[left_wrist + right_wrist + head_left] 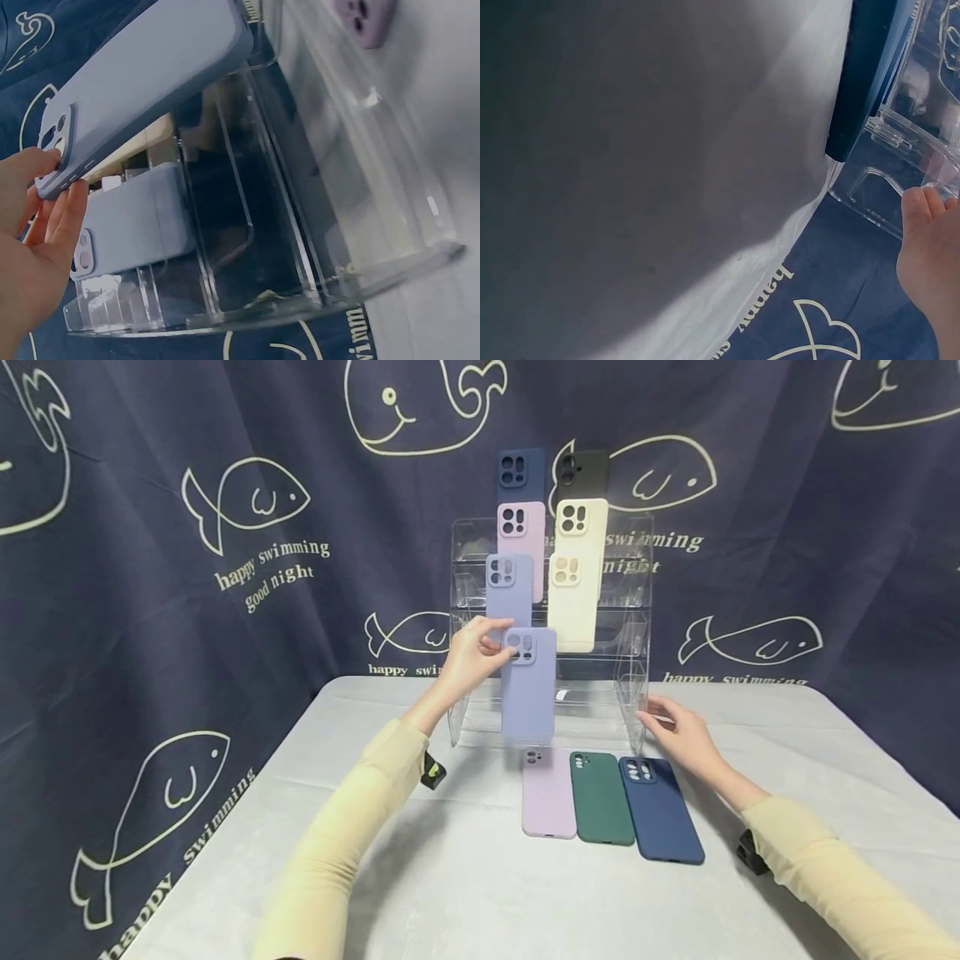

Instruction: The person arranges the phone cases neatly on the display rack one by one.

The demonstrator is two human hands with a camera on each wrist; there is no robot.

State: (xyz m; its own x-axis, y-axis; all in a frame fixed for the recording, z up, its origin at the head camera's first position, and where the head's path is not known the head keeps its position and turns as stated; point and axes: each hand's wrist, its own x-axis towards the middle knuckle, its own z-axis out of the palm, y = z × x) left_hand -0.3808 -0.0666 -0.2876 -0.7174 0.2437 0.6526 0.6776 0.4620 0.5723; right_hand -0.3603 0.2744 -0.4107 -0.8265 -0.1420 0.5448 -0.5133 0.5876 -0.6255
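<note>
My left hand pinches a periwinkle phone case at its camera-cutout corner, holding it upright before the clear tiered display stand. In the left wrist view, the thumb lies on the cutout and the fingers are behind the held case. Another periwinkle case stands in the rack just behind it. My right hand holds the stand's right side panel near its base, thumb at the front edge. In the right wrist view, the right hand is at the stand's clear plastic, its fingertips partly cut off.
On upper tiers stand a navy case, a black case, a pink case and two cream cases. Lilac, green and blue cases lie on the table in front. A dark printed curtain hangs behind.
</note>
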